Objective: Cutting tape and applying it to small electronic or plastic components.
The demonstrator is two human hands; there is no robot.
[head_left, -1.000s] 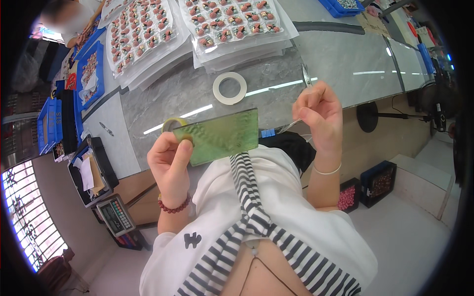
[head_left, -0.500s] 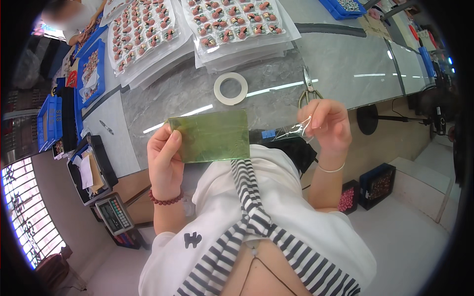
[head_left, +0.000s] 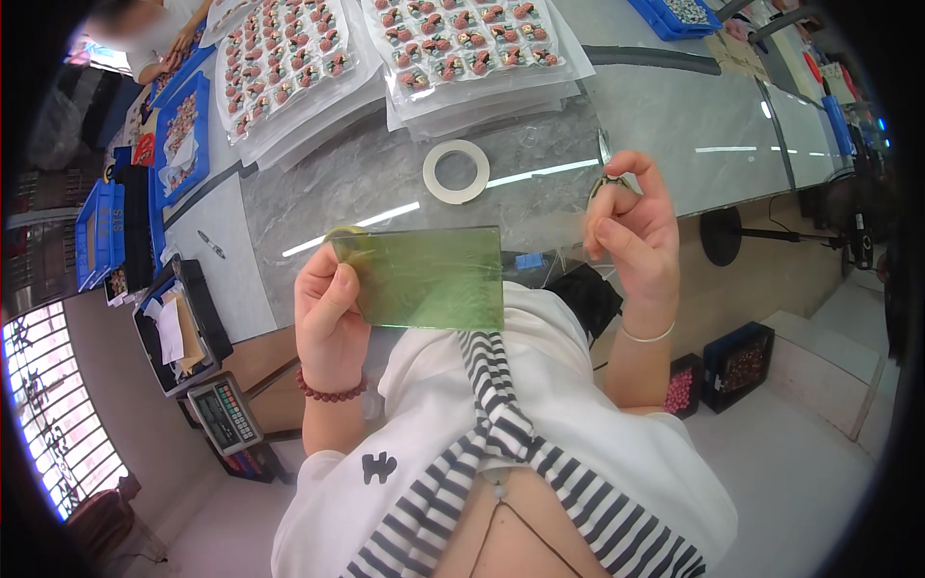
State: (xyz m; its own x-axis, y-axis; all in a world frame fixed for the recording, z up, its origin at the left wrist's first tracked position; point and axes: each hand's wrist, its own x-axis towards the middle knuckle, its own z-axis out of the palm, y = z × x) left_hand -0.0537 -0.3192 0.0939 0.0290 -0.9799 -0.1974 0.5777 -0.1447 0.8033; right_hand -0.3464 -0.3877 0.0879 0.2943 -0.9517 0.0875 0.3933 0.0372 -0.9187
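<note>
My left hand point(head_left: 330, 303) grips the left end of a glossy, see-through green rectangular sheet point(head_left: 434, 279), thumb in front, holding it level above my lap by the table edge. Right of the sheet, my right hand point(head_left: 636, 222) is raised with thumb and forefinger closed together. A faint, clear strip of plastic film point(head_left: 559, 231) seems to run from its fingertips toward the sheet. Scissors point(head_left: 604, 152) lie just beyond that hand, their handles partly hidden by it. On the grey marbled table, a roll of off-white tape point(head_left: 431, 173) lies beyond the sheet.
Stacked clear trays of small red-brown pieces point(head_left: 472, 48) stand at the back. Blue bins point(head_left: 197, 144) line the left, where another person's hand point(head_left: 180, 46) shows. A pen point(head_left: 211, 245), a scale point(head_left: 224, 414) and a small blue block point(head_left: 529, 261) are nearer.
The green sheet and my left hand have shifted slightly right and down in view. My right hand has turned and lifted; the crinkled film at its fingers now looks stretched and faint.
</note>
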